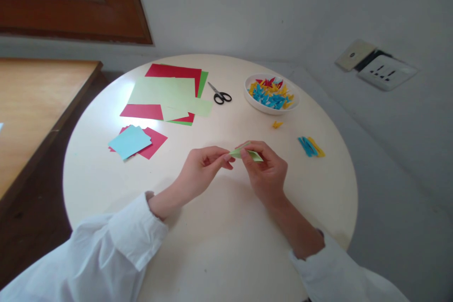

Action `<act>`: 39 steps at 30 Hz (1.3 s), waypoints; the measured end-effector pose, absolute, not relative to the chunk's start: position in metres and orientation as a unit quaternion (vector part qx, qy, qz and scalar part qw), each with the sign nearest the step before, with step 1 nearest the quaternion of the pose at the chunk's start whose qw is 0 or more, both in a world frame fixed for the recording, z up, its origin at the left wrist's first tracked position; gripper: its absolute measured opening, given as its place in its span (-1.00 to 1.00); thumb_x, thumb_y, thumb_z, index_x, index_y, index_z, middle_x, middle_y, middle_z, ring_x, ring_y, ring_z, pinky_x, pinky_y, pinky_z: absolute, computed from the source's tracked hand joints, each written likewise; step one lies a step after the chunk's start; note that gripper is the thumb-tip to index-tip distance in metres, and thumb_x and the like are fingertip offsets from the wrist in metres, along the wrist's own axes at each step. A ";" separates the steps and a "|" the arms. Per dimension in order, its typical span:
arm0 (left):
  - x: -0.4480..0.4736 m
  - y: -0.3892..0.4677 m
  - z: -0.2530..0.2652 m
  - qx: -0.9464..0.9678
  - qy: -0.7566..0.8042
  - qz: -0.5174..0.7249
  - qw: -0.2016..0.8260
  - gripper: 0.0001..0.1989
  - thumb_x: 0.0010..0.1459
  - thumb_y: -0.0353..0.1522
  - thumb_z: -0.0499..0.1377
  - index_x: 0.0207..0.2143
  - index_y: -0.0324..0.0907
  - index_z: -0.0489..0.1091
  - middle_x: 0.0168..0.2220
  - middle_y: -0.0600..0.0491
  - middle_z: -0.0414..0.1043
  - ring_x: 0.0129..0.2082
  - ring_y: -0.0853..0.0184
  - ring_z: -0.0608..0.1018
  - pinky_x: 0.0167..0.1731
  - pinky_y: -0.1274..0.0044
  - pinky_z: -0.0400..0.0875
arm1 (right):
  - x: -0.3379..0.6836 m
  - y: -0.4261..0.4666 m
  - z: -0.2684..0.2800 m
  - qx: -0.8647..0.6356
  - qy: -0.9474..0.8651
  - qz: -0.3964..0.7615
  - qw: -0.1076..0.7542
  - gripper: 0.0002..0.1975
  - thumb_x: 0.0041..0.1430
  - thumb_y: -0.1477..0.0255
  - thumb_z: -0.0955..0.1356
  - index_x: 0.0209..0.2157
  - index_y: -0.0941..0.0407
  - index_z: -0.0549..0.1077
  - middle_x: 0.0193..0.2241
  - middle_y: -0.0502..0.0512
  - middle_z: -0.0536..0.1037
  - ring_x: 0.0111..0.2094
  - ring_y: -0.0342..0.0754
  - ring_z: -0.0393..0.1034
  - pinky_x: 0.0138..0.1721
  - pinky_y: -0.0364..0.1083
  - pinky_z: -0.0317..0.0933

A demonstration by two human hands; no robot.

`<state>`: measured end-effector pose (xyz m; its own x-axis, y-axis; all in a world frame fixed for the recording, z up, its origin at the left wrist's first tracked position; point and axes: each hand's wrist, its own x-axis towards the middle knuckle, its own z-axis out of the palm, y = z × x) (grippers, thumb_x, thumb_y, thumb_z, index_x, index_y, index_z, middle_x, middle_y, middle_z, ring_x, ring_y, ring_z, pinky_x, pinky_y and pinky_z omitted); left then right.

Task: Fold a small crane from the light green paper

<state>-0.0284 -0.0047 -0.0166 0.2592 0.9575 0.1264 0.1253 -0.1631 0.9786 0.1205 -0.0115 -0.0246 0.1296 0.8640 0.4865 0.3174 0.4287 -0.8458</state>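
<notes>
A small folded piece of light green paper [255,155] is held above the middle of the round table. My left hand [203,165] pinches its pointed left end between thumb and fingertips. My right hand [265,167] grips the wider part, thumb on the near side and fingers behind, hiding some of the folds. Beyond my right hand lies a single yellow folded paper piece [277,125]. Left of my left hand rests a stack of small paper sheets, a light blue sheet [130,142] on top and red ones under it.
Larger red and green sheets, a pale green sheet [163,90] among them, lie at the back left. Black-handled scissors [220,96] are beside them. A white bowl [264,107] holds several paper cranes. Blue and yellow folded strips [311,146] lie at the right. Walls border the white table [219,245].
</notes>
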 end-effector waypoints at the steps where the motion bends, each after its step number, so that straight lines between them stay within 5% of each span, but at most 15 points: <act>1: -0.028 -0.005 -0.017 0.633 0.427 0.437 0.475 -0.79 0.13 -0.28 0.14 -0.41 -0.23 0.49 -0.49 0.01 0.54 -0.47 0.33 0.56 -0.47 0.55 0.45 | 0.121 -0.011 -0.025 -0.479 -0.618 0.232 0.578 -0.94 0.09 0.43 0.34 -0.44 0.08 0.43 -0.43 0.02 0.51 -0.37 -0.11 0.42 -0.39 -0.13 0.36; 17: -0.028 -0.009 -0.020 0.691 0.424 0.447 0.378 -0.85 0.15 -0.41 0.10 -0.35 -0.20 0.48 -0.47 0.06 0.55 -0.46 0.40 0.56 -0.45 0.62 0.42 | 0.120 -0.012 -0.029 -0.478 -0.614 0.213 0.591 -0.97 0.08 0.45 0.34 -0.42 0.08 0.44 -0.41 0.02 0.50 -0.35 -0.12 0.42 -0.32 -0.11 0.36; 39: -0.025 -0.009 -0.020 0.647 0.411 0.475 0.433 -0.90 0.11 -0.43 0.14 -0.37 -0.21 0.47 -0.45 0.06 0.54 -0.47 0.40 0.58 -0.44 0.63 0.46 | 0.120 -0.012 -0.030 -0.460 -0.626 0.221 0.590 -0.97 0.09 0.45 0.34 -0.42 0.08 0.43 -0.42 0.03 0.51 -0.35 -0.11 0.42 -0.32 -0.10 0.36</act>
<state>-0.0246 -0.0094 -0.0200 0.2118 0.9424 0.2588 0.1202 -0.2880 0.9501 0.1197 -0.0122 -0.0300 0.1192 0.8356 0.5362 0.3149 0.4804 -0.8186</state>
